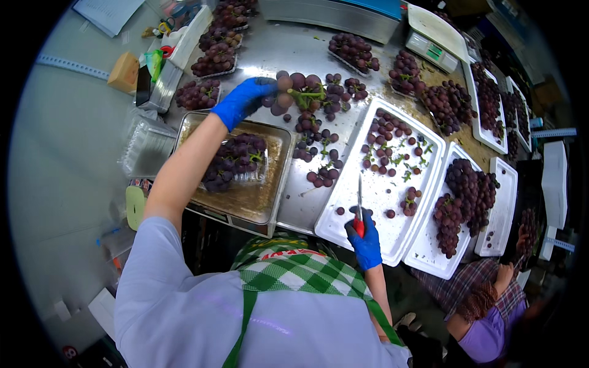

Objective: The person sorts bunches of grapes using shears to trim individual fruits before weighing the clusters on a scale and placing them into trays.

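My left hand (244, 102), in a blue glove, holds a small cluster of purple-red grapes (301, 89) by its left side, raised over the metal table. The cut green stem of the cluster faces up. In my right hand (365, 239), also gloved in blue, are red-handled snips (360, 202), blades pointing away from me over a white tray (332, 225). Loose grapes (386, 126) and stem bits are scattered in that tray. Below my left forearm, a clear plastic punnet (257, 172) filled with dark grapes sits in a metal pan (276, 202). Small grape sprigs (322, 142) lie between pan and tray.
Filled grape punnets (215, 60) line the table's left side. A second white tray (425, 250) holds whole bunches (464, 198). A weighing scale (432, 50) stands at the back right, stacked empty punnets (147, 147) at the left. At the lower right, another person (490, 322) handles grapes.
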`<state>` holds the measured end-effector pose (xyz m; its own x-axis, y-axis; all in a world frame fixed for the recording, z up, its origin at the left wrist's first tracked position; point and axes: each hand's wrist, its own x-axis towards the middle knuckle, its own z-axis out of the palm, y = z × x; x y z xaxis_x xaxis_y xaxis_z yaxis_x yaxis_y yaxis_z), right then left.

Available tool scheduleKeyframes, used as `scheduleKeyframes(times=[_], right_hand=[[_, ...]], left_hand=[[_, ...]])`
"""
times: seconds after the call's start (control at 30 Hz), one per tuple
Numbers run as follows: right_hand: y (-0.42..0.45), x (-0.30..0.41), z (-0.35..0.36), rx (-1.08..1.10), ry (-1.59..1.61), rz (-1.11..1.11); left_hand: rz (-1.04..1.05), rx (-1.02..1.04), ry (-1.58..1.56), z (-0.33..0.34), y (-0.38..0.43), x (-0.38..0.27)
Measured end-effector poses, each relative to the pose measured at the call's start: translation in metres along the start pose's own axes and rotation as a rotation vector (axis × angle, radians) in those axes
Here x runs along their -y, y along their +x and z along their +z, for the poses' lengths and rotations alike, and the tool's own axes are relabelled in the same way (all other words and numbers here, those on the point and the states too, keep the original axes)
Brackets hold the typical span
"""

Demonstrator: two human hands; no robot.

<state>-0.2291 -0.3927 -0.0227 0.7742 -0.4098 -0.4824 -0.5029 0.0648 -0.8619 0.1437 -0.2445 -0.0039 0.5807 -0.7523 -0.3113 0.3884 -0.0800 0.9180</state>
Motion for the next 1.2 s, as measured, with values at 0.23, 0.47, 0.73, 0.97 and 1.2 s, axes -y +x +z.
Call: scheduleKeyframes(times=[0.23,0.47,0.73,0.97,1.2], right_hand=[[0.007,0.053,0.01,0.035,-0.193,-0.158],[0.006,0.026,0.0,-0.012,-0.323,-0.237],[-0.001,0.012,-0.007,-0.002,-0.694,-0.249],[-0.002,0.029,-0.016,0.044,-0.932,-0.361],[-0.004,0.033,-0.023,0.051,-1.092,-0.46]], left_hand=[[-0.074,0.041,-0.659,0.097,-0.045,0.049],[-0.158,-0.114,-0.866,0.15,-0.066,0.113],[-0.237,-0.149,-1.014,0.161,-0.096,0.159],[-0.203,-0.096,-1.045,0.161,-0.108,0.189],[-0.196,-0.168,-1.015,0.165,-0.116,0.191]])
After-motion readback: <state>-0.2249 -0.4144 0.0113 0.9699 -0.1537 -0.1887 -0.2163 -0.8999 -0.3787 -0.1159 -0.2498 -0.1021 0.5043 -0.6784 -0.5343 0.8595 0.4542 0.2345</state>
